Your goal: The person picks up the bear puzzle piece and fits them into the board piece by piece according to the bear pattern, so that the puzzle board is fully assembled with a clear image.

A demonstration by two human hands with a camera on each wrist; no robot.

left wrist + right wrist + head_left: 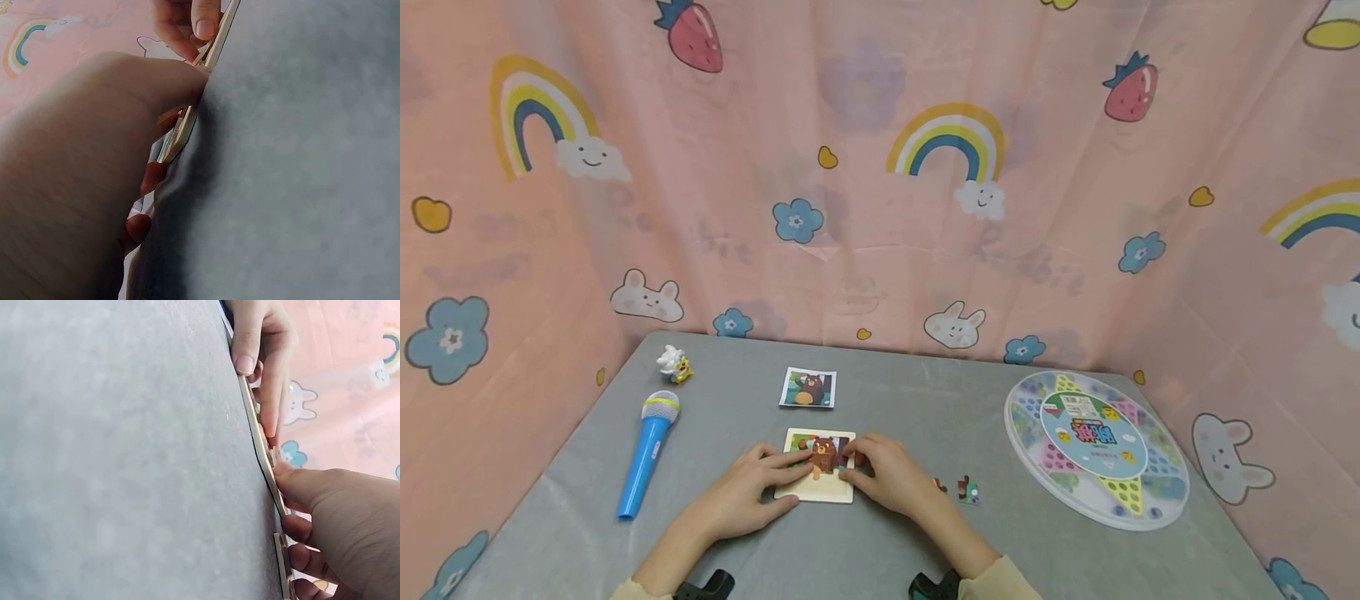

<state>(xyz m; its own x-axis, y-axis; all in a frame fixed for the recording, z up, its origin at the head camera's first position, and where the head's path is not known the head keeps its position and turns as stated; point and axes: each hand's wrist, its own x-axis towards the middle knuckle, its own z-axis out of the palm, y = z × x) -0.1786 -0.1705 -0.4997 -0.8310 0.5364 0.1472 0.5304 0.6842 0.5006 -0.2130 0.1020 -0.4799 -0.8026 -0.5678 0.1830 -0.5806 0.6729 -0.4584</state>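
Observation:
A small wooden puzzle board (831, 490) lies on the table, its upper part filled with bear picture pieces (823, 452) and its lower part bare. My left hand (745, 492) rests at the board's left side, extended fingers touching the pieces and the thumb at the lower left edge. At the right side, my right hand (891, 475) pinches a puzzle piece (201, 56) between thumb and fingers, tilted against the board; its picture is mostly covered. Loose puzzle pieces (967, 490) lie right of that hand, one partly hidden by the wrist.
Behind the board lies a bear picture card (808, 388). To the left are a blue toy microphone (647, 467) and a small white figurine (674, 364). A round Chinese checkers board (1097, 450) occupies the right of the grey table (730, 400). A pink printed curtain (865, 267) hangs behind.

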